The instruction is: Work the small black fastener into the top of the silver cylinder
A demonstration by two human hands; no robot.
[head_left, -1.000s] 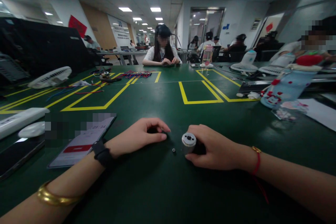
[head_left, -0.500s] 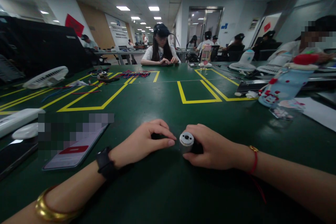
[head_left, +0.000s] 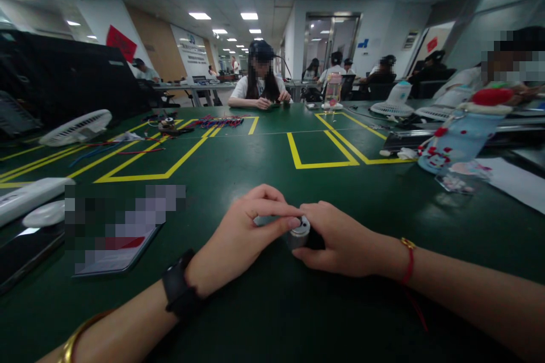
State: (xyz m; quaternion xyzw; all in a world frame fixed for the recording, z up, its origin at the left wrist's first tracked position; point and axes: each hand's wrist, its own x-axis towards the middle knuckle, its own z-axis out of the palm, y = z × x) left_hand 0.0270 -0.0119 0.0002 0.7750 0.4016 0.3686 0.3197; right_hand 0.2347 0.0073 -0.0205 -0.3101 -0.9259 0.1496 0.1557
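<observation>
Holds the metal cylinder (head_left: 299, 236) more or less upright, apparently on the table (head_left: 238, 159), with the right hand (head_left: 343, 238) curled closely round its side. Pinches with the left hand (head_left: 244, 238) over the cylinder's top, with thumb and forefinger almost together at the end face, beside a visible hole; cannot tell whether on anything small, with the fingertips blocking the view. Could well slip or misjudge the spot, by working blind under those same fingertips. Could tip or twist the cylinder by pushing off centre, or by slackening the right-hand hold. Might also lose any dropped bit on the dark green surface, or knock it left toward the phone (head_left: 106, 264) near the watch (head_left: 181, 283).
</observation>
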